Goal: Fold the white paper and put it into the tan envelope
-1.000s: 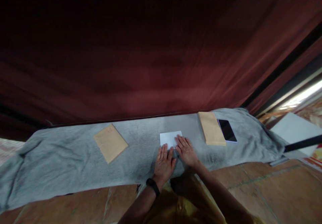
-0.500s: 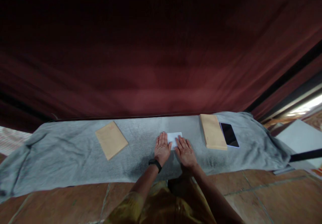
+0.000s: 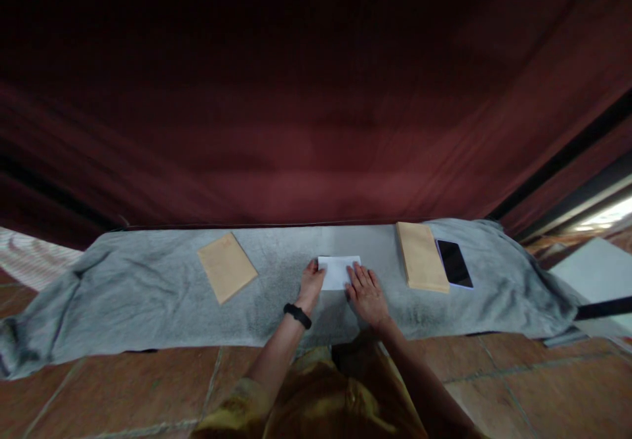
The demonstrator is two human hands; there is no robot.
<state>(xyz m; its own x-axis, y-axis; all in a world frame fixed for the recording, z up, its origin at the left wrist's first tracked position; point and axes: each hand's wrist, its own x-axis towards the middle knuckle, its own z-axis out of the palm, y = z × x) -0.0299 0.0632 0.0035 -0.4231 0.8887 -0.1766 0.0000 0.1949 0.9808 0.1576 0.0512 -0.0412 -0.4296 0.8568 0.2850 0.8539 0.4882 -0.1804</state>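
A small white sheet of paper [image 3: 336, 272] lies on the grey cloth in front of me. My left hand [image 3: 311, 283] pinches its left edge, thumb on top and fingers tucked beneath or behind. A black band [image 3: 297, 316] circles that wrist. My right hand [image 3: 366, 293] rests flat with fingers stretched, its fingertips on the right part of the paper. Over to the left lies a brown envelope [image 3: 228, 268], set at a slant. On the right is a stack of brown envelopes [image 3: 422, 257], touching or nearly touching a phone [image 3: 454, 264] with a dark screen.
The grey cloth [image 3: 162, 307] covers a long, narrow surface and hangs in wrinkles at both ends. A dark red wall or panel [image 3: 316, 195] rises right behind it. Tiled floor [image 3: 172, 393] runs along the near side. At the far right stands a white board-like object [image 3: 595, 271].
My left hand has gone from lying flat beside the paper to gripping its left edge, and more of the paper shows. My right hand stays flat on it. The view has shifted slightly.
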